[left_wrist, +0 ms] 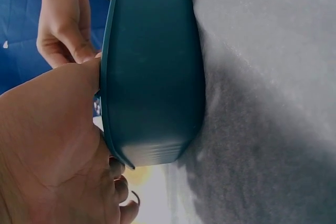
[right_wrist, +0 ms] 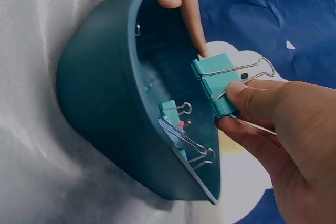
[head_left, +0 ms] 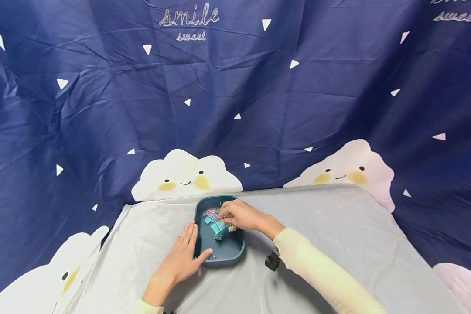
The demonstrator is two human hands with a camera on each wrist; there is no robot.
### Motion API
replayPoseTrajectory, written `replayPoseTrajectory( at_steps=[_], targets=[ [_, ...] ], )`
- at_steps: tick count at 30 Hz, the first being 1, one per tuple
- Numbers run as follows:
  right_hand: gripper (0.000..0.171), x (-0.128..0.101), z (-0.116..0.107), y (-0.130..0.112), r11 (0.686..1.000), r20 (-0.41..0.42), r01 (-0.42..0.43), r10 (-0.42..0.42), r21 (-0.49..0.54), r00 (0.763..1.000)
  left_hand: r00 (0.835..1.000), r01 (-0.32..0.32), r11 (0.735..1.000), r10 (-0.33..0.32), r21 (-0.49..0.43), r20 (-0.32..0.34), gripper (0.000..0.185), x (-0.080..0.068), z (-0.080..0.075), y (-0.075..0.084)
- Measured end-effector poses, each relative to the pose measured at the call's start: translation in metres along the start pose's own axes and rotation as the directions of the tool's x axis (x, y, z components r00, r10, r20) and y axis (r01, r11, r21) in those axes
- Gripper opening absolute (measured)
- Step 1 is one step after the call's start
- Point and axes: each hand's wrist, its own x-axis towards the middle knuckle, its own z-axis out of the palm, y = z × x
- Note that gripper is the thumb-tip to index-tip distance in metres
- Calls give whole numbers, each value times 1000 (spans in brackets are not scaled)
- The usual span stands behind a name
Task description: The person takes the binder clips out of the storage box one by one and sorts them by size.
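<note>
A teal binder clip is pinched by the right hand; the teal tray is steadied by the left hand, fingers straight. "smile sweet" is printed on the backdrop.

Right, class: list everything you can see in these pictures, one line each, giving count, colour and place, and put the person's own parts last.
Tray: one, dark teal, on the table near its back edge.
Held binder clip: one, turquoise with wire handles, above the tray in the right hand's grip.
Other binder clips: several, mostly turquoise, exact count unclear, lying inside the tray.
Table cover: one, grey, spread over the table.
Backdrop: one, navy cloth with white triangles, smiling clouds and the words smile sweet, behind the table.
Black object: one, small, by the right sleeve; cannot identify it.
Left hand: flat against the tray's left side, thumb on the front rim.
Right hand: pinches the held binder clip.
</note>
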Motion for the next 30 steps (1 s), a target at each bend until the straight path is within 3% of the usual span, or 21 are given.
replayPoseTrajectory(
  at_steps=[14, 22, 30],
  targets=[
    [17, -32, -27, 20, 999, -141, -39, 43, 30, 989, 1000, 7, 1000, -7, 11, -8, 98, -2, -1, 2],
    [17, -53, -38, 39, 994, -225, -86, 99, 68, 969, 1000, 4, 1000, -4, 9, -25, 97, -3, 0, 2],
    [17, -74, -47, 60, 988, -266, -148, 154, 45, 951, 1000, 8, 1000, -8, 7, -21, 98, -2, 2, 2]
  ],
)
